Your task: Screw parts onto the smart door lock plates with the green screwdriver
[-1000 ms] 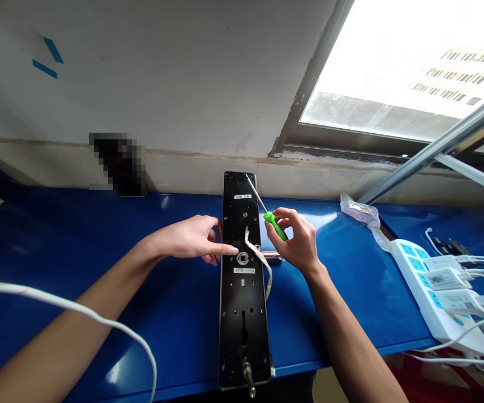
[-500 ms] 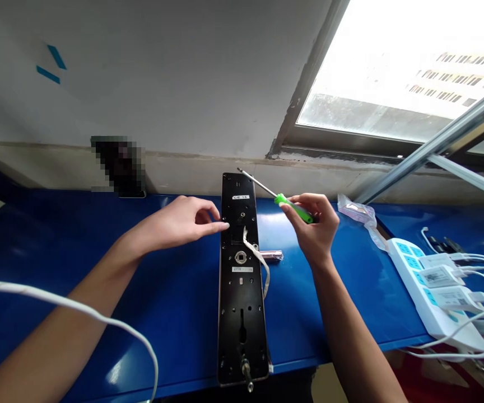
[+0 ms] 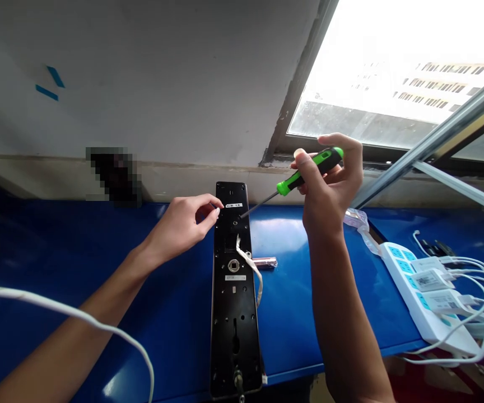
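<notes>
Screwdriver (image 3: 288, 185) pointing at black panel (image 3: 229, 305)

The right hand (image 3: 330, 196) is gripping the screwdriver, thumb and fingers pressing around its handle; the tip is pointing at the panel's upper half, contact unclear. The left hand (image 3: 183, 224) is reaching to the panel's upper left edge, thumb and forefinger nearly meeting; whether they are pinching anything cannot be told. The black panel is stretching from near the bench's (image 3: 292, 319) back edge past its front edge, a white cable (image 3: 248, 259) hanging over its right side.
</notes>
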Action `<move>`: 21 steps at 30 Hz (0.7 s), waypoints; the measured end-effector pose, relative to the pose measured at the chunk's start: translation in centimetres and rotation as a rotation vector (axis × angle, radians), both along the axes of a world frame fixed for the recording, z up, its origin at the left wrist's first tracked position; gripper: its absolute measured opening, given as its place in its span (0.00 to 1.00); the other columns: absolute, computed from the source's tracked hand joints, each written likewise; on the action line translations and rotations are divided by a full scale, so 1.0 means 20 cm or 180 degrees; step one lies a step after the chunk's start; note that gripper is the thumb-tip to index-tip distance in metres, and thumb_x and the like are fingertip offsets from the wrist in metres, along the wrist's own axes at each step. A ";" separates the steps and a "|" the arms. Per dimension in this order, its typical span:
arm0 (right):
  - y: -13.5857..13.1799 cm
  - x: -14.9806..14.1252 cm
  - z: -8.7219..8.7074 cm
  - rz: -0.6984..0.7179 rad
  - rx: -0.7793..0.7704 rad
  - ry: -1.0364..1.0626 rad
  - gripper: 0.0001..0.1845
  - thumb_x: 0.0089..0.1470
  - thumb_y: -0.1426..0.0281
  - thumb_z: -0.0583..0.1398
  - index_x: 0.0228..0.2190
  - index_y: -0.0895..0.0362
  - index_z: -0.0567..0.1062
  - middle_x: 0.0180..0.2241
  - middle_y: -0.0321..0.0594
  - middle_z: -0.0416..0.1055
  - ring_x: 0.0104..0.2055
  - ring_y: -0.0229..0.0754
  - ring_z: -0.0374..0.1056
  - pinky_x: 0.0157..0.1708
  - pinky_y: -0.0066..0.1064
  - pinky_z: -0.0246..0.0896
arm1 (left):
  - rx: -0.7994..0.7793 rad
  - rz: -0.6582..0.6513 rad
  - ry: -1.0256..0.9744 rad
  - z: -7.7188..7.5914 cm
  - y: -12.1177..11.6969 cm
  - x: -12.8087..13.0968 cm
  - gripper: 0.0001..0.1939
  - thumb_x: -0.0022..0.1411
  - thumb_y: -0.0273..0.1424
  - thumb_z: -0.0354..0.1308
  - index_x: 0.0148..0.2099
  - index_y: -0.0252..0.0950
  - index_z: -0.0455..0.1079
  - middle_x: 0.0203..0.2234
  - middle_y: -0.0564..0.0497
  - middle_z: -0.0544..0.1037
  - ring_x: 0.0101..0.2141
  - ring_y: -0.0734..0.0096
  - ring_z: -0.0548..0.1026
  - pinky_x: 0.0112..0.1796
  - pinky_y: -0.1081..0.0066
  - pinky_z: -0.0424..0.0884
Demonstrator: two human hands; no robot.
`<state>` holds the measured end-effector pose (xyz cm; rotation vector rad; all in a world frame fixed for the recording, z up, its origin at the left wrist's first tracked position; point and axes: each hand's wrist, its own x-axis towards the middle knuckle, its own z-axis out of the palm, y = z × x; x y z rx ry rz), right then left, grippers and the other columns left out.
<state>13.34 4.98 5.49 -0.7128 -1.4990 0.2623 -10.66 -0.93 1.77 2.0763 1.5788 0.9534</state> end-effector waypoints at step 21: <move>-0.01 -0.07 0.02 0.0159 0.0691 -0.0602 0.11 0.58 0.68 0.68 0.40 0.47 0.73 0.27 0.32 0.72 0.31 0.42 0.76 0.25 0.37 0.71 | 0.0368 -0.1000 0.0013 -0.15 0.02 0.15 0.21 0.68 0.29 0.61 0.63 0.38 0.73 0.49 0.46 0.80 0.55 0.61 0.73 0.54 0.61 0.76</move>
